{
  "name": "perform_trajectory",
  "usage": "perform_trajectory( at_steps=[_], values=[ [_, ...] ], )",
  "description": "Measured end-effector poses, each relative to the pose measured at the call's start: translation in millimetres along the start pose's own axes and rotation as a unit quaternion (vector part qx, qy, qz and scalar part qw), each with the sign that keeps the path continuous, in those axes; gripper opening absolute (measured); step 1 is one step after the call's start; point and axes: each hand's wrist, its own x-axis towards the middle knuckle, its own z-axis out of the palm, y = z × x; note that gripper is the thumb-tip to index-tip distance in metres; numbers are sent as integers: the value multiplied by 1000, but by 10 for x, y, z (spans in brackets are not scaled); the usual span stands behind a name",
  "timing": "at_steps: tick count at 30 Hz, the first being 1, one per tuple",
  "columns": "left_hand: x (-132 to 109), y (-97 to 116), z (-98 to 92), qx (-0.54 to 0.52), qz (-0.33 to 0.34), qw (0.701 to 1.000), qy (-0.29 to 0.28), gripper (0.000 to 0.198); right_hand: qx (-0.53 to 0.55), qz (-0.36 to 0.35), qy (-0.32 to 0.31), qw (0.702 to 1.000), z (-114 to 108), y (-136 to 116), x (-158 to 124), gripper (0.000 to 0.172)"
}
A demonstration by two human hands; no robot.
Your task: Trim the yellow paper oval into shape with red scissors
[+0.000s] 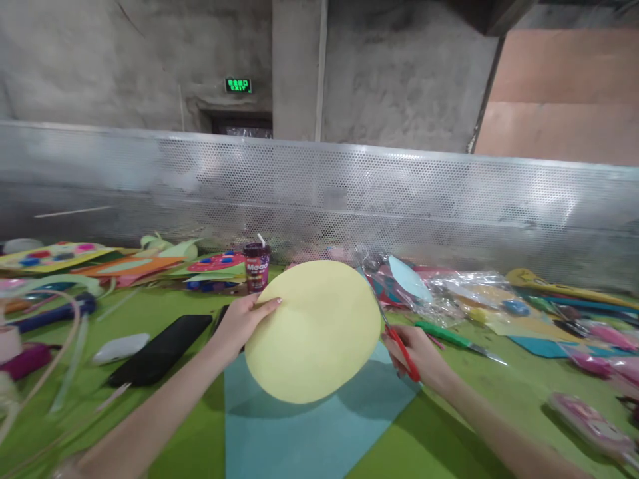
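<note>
We see a rounded, pale-yellow paper sheet point(314, 332) at centre, raised over a light-blue paper sheet point(294, 436) on the green desk point(449, 429). Our left hand point(243, 320) pinches its ten-o'clock edge, thumb on top, other fingers mostly hidden; our right hand point(419, 348), fingers curled, grips red-handled scissors point(403, 352) at three o'clock, blade gap unclear. We judge the yellow sheet light, flexible, easily creased, best held near its rim. Flat room lies toward six o'clock; a dark-purple drink cup point(256, 271) crowds eleven.
</note>
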Motion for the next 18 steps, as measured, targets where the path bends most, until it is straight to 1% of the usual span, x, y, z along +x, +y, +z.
perform_trajectory(
  at_steps=[7, 11, 15, 18],
  values=[
    [32, -23, -12, 17, 17, 1000, -5, 40, -9, 10, 10, 1000, -20, -12, 8, 16],
    [34, -26, -20, 11, 10, 1000, -5, 37, -12, -4, 5, 1000, -44, 11, 17, 16],
    [22, -14, -25, 14, 11, 1000, -11, 36, 8, -8, 2, 1000, -70, 44, 33, 20],
    [8, -5, -18, 22, 14, 1000, -16, 36, 20, -24, -2, 1000, -79, 64, 46, 19]
  ],
)
